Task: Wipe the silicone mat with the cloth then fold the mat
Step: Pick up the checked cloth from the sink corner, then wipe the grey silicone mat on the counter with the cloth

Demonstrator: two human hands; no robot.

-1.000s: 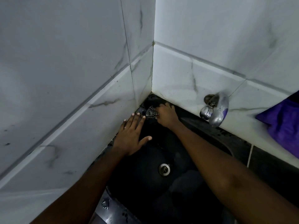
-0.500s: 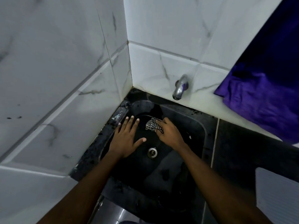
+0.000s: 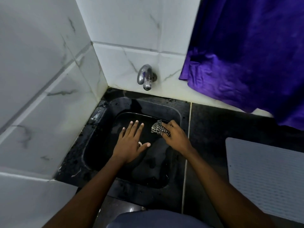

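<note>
A black silicone mat (image 3: 130, 117) lies inside the dark sink (image 3: 178, 116), hard to tell apart from the basin. My left hand (image 3: 131, 143) rests flat on it with fingers spread, over the drain. My right hand (image 3: 176, 137) grips a crumpled black-and-white checked cloth (image 3: 158, 128) and presses it on the mat near the sink's right wall.
A chrome tap (image 3: 145, 77) sticks out of the white tiled back wall above the sink. A purple fabric (image 3: 246, 55) hangs at the upper right. A pale ribbed mat (image 3: 266, 175) lies on the dark counter at right. A tiled wall closes in the left side.
My right hand has slid the cloth from the sink's far left corner across to the right side. My left hand shifted toward the middle over the drain. The camera view swung right and pulled back.
</note>
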